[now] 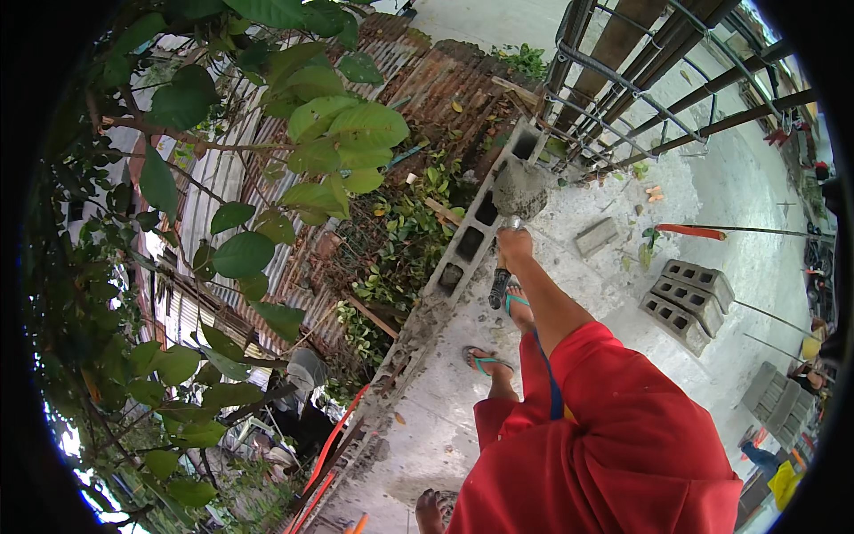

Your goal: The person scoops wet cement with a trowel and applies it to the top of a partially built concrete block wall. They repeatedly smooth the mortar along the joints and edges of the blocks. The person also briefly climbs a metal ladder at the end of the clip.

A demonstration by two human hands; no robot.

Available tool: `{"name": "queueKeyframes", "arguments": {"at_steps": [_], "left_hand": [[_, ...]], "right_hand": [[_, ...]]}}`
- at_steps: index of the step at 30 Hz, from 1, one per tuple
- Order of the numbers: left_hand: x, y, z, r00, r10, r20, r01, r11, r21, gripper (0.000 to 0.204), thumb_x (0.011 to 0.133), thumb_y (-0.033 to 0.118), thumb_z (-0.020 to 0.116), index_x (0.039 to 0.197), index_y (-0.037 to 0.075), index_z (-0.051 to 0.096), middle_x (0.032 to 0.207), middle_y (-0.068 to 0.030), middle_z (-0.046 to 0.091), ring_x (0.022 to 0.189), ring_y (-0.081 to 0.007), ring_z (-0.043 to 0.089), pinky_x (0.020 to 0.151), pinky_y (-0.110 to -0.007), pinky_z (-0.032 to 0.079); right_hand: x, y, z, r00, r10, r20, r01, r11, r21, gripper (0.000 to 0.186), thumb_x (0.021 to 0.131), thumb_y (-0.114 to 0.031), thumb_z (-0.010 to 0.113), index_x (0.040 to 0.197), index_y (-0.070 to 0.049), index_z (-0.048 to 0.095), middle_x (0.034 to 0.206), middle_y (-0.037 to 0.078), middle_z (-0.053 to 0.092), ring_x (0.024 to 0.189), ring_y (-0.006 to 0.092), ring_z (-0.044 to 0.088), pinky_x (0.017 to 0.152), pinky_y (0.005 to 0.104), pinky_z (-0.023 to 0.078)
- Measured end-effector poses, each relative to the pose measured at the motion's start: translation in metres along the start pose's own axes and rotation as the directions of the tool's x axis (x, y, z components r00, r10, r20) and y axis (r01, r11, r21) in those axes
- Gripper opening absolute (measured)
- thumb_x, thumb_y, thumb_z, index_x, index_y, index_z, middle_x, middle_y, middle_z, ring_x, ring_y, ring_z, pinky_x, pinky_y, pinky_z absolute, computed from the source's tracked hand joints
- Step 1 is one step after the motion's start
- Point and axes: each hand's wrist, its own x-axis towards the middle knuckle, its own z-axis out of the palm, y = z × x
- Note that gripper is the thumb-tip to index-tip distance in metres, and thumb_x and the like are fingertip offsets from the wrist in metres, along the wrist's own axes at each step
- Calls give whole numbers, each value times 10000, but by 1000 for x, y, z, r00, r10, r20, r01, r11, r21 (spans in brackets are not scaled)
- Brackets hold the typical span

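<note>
Mortar work on a low block course looks to be the step in hand: right hand point(514, 243) is gripping a trowel point(519, 190), fingers wrapped closed around it. Grey, mortar-caked blade is sitting at the inner side of the hollow-block row point(478, 227), near its far end; whether it is touching cannot be told. Next move is probably calling for a controlled tilt of the blade, putting mortar onto the webs or into open cells without slopping over the edge.

Pose: right arm is reaching forward and slightly left out of a red sleeve point(592, 365), forearm nearly straight, fist above the slab side of the row. Dark handle-like piece is sticking out below the fist. Left hand isn't showing; can't tell its state. Loose block point(596, 237) is lying right of the hand, stacked hollow blocks point(687, 305) farther right.
</note>
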Motion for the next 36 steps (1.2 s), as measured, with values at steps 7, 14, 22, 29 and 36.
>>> {"name": "queueKeyframes", "arguments": {"at_steps": [7,14,22,29,36], "left_hand": [[-1,3,8,999,37,13,-37,999,8,323,1002,282,615,1268,101,580,1050,-50,686,796,-187,672,622,-316,475],[31,12,20,998,2,58,4,995,-101,352,1002,248,619,1299,62,584,1077,-57,699,795,-159,668,621,-286,470],[30,35,29,999,39,26,-38,998,-45,359,969,190,642,1288,31,607,1097,-74,705,833,-177,694,664,-298,502],[38,36,29,998,36,57,-34,998,-47,364,965,182,642,1298,39,603,1128,-88,703,873,-187,710,672,-306,506],[44,48,36,998,-10,56,10,1000,0,387,976,188,631,1334,58,569,1143,-72,699,867,-177,704,695,-324,502]], "right_hand": [[-1,21,0,941,-229,249,316,858,-405,441,859,-187,648,1198,87,583,1122,284,677,1016,405,692,842,484,544],[-46,1,23,989,-121,91,135,977,-167,566,880,-203,665,1331,78,472,1209,310,645,1084,444,662,847,499,544],[-123,-4,10,976,-119,182,195,849,-490,823,890,-189,568,1518,193,198,1282,339,625,1185,414,636,1001,423,510],[-136,12,-46,945,-151,291,311,695,-649,826,875,-191,567,1516,187,209,1297,339,619,1180,432,638,1018,427,502],[-76,15,-73,988,-112,104,145,904,-403,679,885,-207,607,1431,118,368,1192,352,651,1105,461,662,940,480,542]]}}
